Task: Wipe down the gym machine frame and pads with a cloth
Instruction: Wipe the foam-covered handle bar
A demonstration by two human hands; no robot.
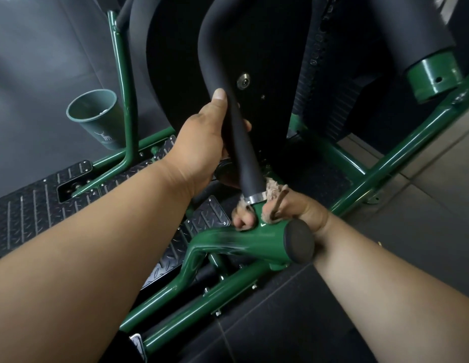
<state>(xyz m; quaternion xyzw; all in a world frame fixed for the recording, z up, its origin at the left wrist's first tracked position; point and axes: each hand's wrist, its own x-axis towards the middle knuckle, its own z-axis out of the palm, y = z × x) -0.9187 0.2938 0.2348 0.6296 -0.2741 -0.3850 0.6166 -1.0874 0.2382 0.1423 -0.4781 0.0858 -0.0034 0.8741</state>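
Head view: left hand [202,142] grips the handle [238,142]; right hand [288,210] bunches the soft, limp cloth [274,188] round the rigid green frame [244,239].

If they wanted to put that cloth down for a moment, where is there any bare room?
Bare dark floor tiles lie between the arms, below the green frame tube. The tread plate left of the left hand is bare too. It is crowded where the right hand grips the cloth against the black handle.

dim indoor light | glare streaks on green frame [228,244] | wide-angle bending at edges | upper corners soft
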